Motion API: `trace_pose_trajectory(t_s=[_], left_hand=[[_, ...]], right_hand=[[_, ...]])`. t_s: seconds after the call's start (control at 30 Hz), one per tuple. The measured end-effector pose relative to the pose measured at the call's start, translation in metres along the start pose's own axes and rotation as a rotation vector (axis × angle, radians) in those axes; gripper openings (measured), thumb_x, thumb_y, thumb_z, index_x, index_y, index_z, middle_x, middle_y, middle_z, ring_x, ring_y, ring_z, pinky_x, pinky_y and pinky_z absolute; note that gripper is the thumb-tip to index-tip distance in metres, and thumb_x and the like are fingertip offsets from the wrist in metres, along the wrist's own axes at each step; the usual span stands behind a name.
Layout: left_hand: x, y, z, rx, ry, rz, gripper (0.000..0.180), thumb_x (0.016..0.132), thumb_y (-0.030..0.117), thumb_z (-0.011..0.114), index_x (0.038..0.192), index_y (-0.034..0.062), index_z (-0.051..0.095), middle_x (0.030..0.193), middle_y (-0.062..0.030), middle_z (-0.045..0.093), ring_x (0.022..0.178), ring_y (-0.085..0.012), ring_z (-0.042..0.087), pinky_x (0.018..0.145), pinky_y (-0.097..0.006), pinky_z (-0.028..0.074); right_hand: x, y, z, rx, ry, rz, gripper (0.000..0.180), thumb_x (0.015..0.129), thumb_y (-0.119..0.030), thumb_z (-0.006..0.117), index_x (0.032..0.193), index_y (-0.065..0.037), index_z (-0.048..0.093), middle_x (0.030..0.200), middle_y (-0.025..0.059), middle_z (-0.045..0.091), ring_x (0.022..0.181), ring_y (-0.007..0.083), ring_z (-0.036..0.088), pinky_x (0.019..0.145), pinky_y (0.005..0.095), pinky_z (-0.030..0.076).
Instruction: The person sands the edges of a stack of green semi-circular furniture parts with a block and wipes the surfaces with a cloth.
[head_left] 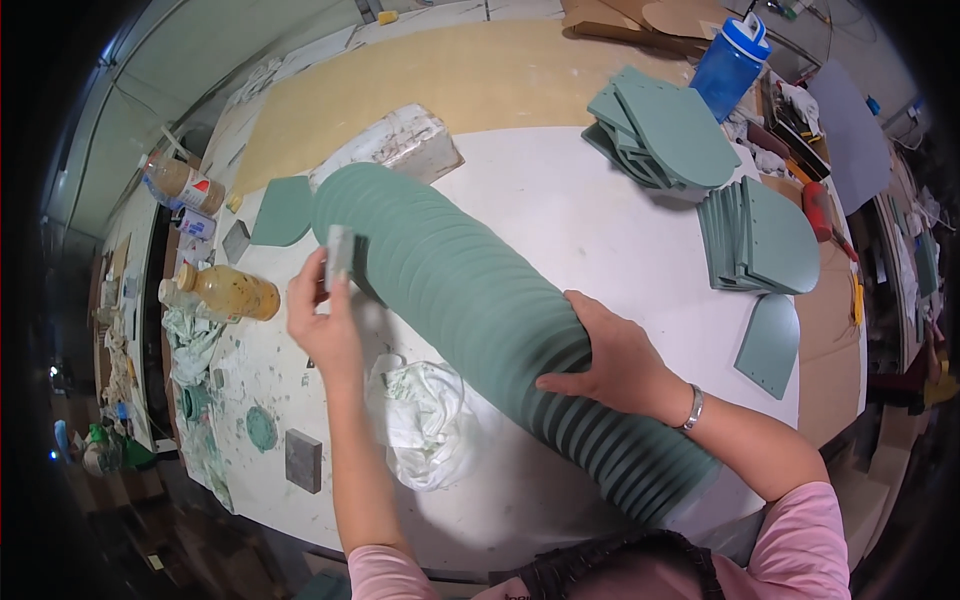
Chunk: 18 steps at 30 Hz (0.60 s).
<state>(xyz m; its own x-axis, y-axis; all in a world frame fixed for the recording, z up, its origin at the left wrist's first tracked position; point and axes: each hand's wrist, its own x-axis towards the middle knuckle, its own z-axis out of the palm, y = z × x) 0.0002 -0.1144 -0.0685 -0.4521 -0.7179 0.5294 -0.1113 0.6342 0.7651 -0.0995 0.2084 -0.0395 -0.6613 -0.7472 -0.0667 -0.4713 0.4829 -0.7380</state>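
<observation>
Grasping grey block, left hand sits just left of green plate row, its axis slanting toward near right corner of worktop; right hand spread atop.

The row of green panels, partly hidden by the right hand, blurs at its near end. Its far end hides some of a white block; pink sleeves are cut off below.

The panel row was dull green, dark-striped toward the near edge of the white tabletop; the held block, pale grey.
</observation>
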Motion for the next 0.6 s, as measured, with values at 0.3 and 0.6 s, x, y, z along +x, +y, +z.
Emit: trace_pose_trajectory(t_s=[0.3, 0.6], left_hand=[[-0.041, -0.021, -0.028, 0.213, -0.143, 0.138, 0.033, 0.082, -0.004, 0.068, 0.114, 0.0024, 0.076, 0.092, -0.0104, 0.064, 0.089, -0.0265, 0.059, 0.083, -0.037, 0.049], [0.075, 0.024, 0.065, 0.391, -0.356, 0.581, 0.029, 0.079, -0.003, 0.068, 0.101, 0.0112, 0.08, 0.091, -0.0078, 0.065, 0.094, -0.0298, 0.058, 0.085, -0.042, 0.048]], right_hand=[[0.004, -0.01, -0.008, 0.02, -0.08, 0.091, 0.102, 0.074, -0.042, 0.091, 0.149, 0.006, 0.041, 0.135, 0.028, 0.061, 0.122, 0.0402, 0.063, 0.104, 0.0408, 0.05], [0.002, -0.011, -0.005, 0.045, -0.061, 0.076, 0.079, 0.078, -0.041, 0.086, 0.138, -0.004, 0.051, 0.127, 0.0205, 0.064, 0.113, 0.0399, 0.065, 0.095, 0.0434, 0.053]])
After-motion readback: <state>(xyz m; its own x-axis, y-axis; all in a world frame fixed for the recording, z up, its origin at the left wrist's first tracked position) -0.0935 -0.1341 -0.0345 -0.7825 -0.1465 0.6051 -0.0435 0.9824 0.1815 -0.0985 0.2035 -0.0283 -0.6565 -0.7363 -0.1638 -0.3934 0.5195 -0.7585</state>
